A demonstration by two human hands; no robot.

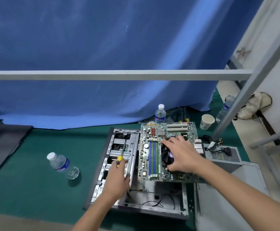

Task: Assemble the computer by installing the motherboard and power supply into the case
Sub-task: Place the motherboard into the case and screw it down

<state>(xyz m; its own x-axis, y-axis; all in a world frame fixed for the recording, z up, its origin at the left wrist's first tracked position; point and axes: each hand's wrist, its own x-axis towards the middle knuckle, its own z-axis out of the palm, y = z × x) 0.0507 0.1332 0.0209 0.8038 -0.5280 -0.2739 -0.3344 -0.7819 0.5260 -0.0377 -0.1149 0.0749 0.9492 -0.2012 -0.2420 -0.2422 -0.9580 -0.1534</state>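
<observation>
The motherboard (154,152) sits tilted over the open case (119,165) on the green table (27,189), gripped at its black fan by the right hand (184,155). The left hand (117,177) holds a yellow-handled screwdriver (121,153) (over the drive bays). The power supply (224,155) lies just right.

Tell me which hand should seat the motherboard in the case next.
Right hand: its fingers already curl over the cooler fan on the motherboard. The left hand is busy holding the yellow-handled screwdriver over the case.
</observation>
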